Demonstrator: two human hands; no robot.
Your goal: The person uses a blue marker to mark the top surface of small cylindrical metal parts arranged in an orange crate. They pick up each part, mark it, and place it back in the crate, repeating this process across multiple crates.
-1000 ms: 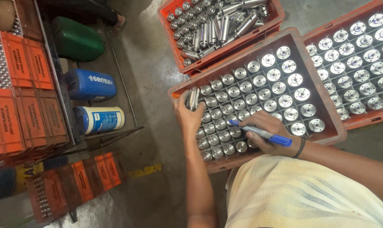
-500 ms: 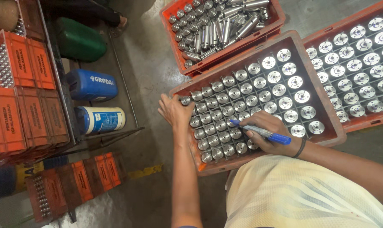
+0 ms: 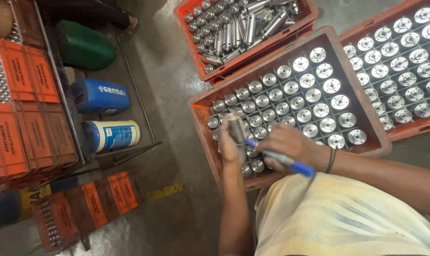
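A short, dull-silver metal cylinder (image 3: 236, 129) stands roughly upright, lifted clear above the near-left corner of the crate. Its top end looks dark and a bit blurred. Right beside it, a slim blue-and-grey marker pen (image 3: 277, 159) lies slanted, its tip touching the cylinder's side low down, its bright blue capped end pointing away to the lower right.

The metal cylinder (image 3: 236, 129) in the left hand (image 3: 230, 148) is motion-blurred; the right hand (image 3: 286, 147) hides the crate parts beneath.
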